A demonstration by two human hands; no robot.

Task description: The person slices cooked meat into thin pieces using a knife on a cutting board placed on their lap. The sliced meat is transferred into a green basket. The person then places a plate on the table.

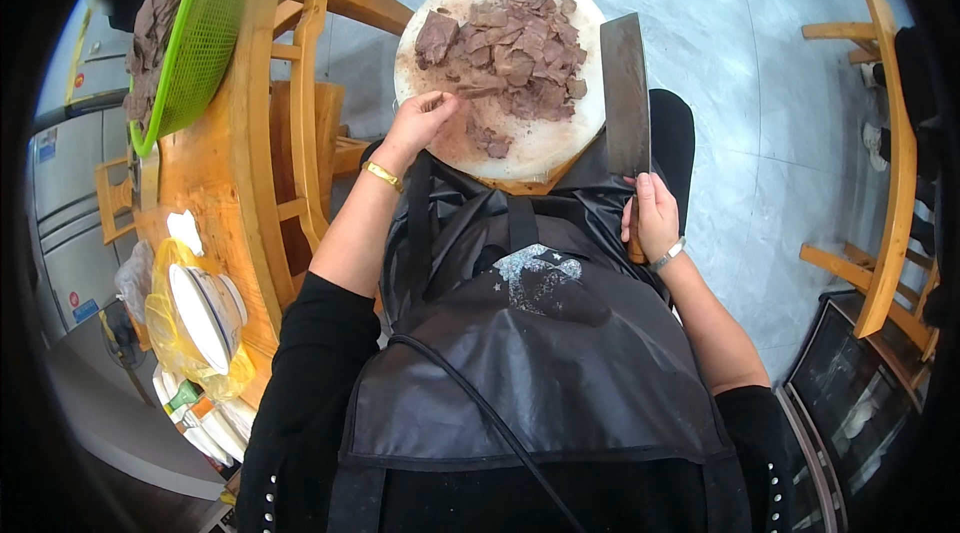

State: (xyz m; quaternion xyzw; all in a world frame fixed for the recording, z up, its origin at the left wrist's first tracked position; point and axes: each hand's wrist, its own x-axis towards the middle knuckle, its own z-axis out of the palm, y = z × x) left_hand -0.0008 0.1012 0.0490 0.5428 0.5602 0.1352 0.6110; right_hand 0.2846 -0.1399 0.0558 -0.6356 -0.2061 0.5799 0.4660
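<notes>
My R hand has its fingers round the cleaver handle, blade by the R edge of the round chopping board. Meat pcs sit on it. L hand fingers: pinched narrow nr meat, can't tell if holding a pc.
</notes>
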